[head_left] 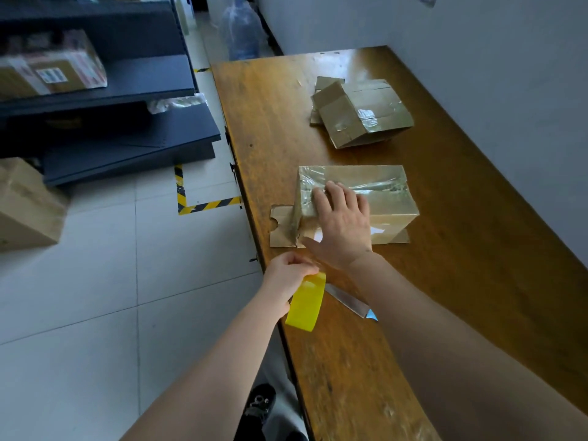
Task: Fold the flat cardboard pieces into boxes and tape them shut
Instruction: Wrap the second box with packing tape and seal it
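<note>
A folded cardboard box (381, 198) with clear tape along its top stands on the wooden table (461, 249). Its open end flap (283, 229) lies flat toward the left. My right hand (342, 224) rests spread on the box's near left corner, fingers on the taped top. My left hand (288, 272) is at the table's left edge, gripping a yellow tape roll (306, 302) that hangs below the fingers. A strip of clear tape seems to run from the roll toward the box, but it is hard to make out.
A second taped box (362, 114) lies on flat cardboard at the far end of the table. A knife (350, 302) lies by my right forearm. Dark shelving (105, 100) with parcels, a floor box (25, 205) and a water bottle (240, 30) stand to the left.
</note>
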The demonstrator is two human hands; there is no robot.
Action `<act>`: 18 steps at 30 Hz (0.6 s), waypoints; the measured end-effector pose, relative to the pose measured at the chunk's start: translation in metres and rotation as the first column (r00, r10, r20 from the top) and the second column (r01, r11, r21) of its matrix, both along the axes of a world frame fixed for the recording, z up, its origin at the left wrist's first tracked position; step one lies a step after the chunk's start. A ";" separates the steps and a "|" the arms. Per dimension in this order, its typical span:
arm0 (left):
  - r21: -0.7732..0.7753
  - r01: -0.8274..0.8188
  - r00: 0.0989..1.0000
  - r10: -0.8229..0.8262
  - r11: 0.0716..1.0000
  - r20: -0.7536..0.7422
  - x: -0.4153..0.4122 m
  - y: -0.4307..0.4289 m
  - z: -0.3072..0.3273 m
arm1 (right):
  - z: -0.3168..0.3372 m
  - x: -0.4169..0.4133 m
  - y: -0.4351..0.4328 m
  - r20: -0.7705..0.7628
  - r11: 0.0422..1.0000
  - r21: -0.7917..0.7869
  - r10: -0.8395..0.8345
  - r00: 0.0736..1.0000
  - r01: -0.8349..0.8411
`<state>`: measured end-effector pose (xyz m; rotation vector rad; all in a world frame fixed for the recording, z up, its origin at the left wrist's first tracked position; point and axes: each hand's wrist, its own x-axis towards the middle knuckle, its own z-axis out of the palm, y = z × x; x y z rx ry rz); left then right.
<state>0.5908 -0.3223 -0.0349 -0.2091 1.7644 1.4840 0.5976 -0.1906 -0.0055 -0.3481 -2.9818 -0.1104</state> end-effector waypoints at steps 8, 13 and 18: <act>-0.014 0.028 1.000 -0.028 1.000 0.009 0.002 0.002 0.006 | 0.002 0.013 0.007 -0.165 0.997 -0.060 0.040 0.985 -0.051; -0.003 0.013 1.000 -0.013 1.000 0.006 0.003 0.000 0.010 | 0.006 0.008 0.009 -0.163 1.000 0.001 0.023 0.986 -0.023; 0.038 -0.048 0.998 0.049 0.998 -0.039 0.002 0.001 0.017 | 0.018 0.013 0.012 -0.068 0.981 -0.186 0.042 0.997 -0.054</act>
